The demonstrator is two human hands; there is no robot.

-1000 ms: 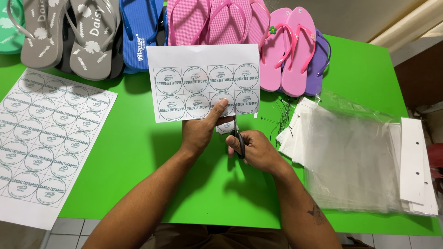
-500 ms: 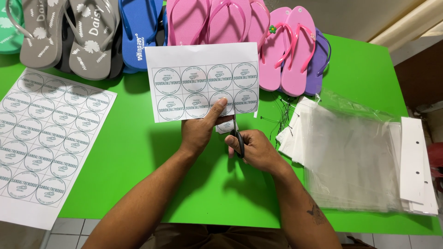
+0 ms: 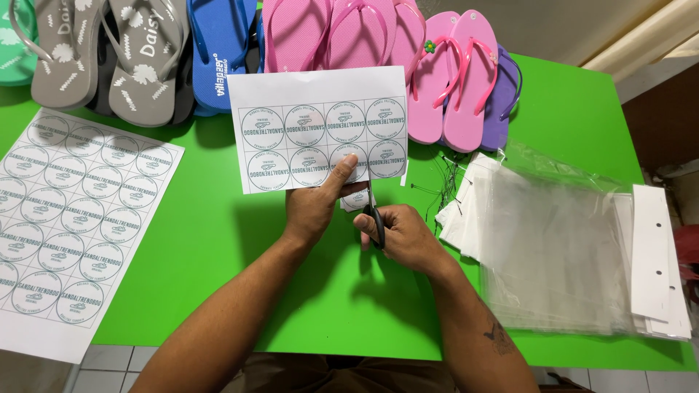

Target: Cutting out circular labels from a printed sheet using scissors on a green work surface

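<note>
The person is standing at a bright green table point(image 3: 218, 240), holding up a white paper sheet printed with two rows of round labels point(image 3: 320, 127). The left hand point(image 3: 313, 211) is pinching the sheet's lower edge, thumb pressed flat on the printed face and the other fingers curled behind it. The right hand point(image 3: 400, 236) is wrapped around the black handles of a pair of scissors point(image 3: 373, 211), fingers closed through the loops; the blades are pointing up into the sheet between the last two columns of labels, too thin here to tell how far apart they are.

Compared with a moment ago, the sheet is sitting a touch higher and closer, and the blades are reaching slightly further up into the paper, so the cut seems to be creeping along that column line. A small trimmed piece of paper point(image 3: 353, 200) is hanging just under the sheet, beside the scissors.

Along the table's far edge a row of grey, blue and pink rubber flip-flops point(image 3: 349, 36) is lying. At the left edge a larger uncut label sheet point(image 3: 73, 218) is resting flat. Near the right edge a stack of clear plastic bags with white card headers point(image 3: 568, 247) is lying, with thin black ties point(image 3: 448, 178) just beside it.
</note>
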